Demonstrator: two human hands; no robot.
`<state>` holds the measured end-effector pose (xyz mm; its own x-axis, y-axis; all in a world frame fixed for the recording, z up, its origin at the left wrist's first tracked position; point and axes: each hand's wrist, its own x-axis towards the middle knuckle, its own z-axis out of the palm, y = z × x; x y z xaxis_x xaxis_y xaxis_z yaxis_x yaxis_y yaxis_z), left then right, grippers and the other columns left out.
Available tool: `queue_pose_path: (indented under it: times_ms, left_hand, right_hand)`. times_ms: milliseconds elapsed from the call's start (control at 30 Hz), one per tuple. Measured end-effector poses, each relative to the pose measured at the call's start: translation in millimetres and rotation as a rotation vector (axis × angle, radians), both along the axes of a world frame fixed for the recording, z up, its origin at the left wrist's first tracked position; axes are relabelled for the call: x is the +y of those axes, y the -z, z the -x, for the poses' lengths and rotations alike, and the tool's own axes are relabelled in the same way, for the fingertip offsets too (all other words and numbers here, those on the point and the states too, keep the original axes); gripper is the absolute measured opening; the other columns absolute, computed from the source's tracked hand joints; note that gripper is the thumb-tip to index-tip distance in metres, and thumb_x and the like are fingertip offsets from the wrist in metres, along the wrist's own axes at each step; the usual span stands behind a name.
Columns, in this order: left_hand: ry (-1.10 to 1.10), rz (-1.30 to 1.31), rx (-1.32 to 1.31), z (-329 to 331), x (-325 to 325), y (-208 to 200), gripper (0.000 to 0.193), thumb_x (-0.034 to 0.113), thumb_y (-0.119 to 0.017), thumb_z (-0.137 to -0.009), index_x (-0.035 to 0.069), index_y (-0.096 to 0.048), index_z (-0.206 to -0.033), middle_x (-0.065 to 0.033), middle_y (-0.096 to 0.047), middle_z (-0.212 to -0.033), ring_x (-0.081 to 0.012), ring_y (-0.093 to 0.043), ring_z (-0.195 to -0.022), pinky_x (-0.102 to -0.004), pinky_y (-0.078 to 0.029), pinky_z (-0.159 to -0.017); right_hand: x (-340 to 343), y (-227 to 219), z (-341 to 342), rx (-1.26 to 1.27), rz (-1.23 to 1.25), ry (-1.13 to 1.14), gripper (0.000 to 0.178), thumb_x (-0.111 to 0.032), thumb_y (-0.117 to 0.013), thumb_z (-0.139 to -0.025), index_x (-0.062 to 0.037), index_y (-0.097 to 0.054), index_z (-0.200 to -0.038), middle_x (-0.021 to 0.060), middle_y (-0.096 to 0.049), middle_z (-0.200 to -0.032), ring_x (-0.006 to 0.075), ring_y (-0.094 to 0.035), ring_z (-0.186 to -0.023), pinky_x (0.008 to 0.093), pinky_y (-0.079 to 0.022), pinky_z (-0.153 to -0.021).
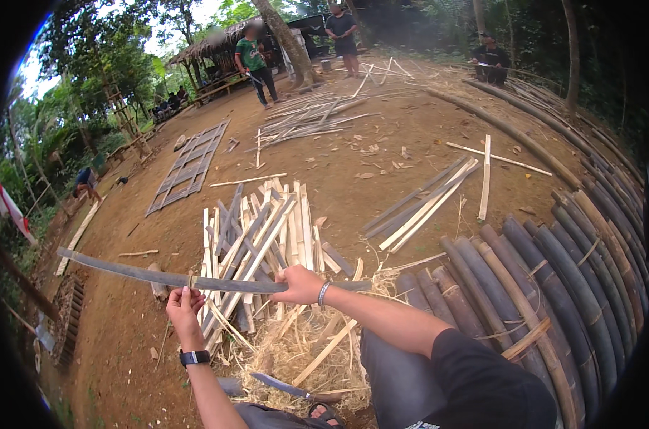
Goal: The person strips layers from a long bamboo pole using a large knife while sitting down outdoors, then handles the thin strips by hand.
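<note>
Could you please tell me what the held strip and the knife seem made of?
The strip looks like bamboo, smooth and grey like the poles. The knife likely has a smooth metal blade, given its bluish sheen; its brown handle is possibly wood.

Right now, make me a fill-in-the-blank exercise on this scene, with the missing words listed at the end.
1. The left hand and right hand hold the long grey strip; the light bracelet is on the ____ wrist.
2. The knife has its blade to the ____ of its handle.
3. The standing person nearest the thatched roof wears a ____ shirt.

Missing words: right; left; green.
</note>
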<state>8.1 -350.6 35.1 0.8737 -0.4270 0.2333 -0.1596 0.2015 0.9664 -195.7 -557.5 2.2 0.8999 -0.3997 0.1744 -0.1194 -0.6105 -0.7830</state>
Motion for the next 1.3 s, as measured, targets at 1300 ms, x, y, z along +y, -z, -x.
queue_pose_path:
  times_ms: [1300]
  left_hand:
    - [-0.354,0.029,-0.194,-13.2,-0.9,21.9,0.007,0.002,-0.058,-0.085,-0.003,-0.061,-0.081,-0.0051,-0.062,-0.073,-0.0133,-0.061,-0.063,-0.0258,-0.051,-0.059]
  right_hand:
    - [31.1,7.1,-11.0,-0.002,-0.059,0.05,0.036,-0.036,-0.07,-0.069,-0.0011,-0.067,-0.077,0.0149,-0.066,-0.067,0.0266,-0.066,-0.067,0.0363,-0.052,-0.066]
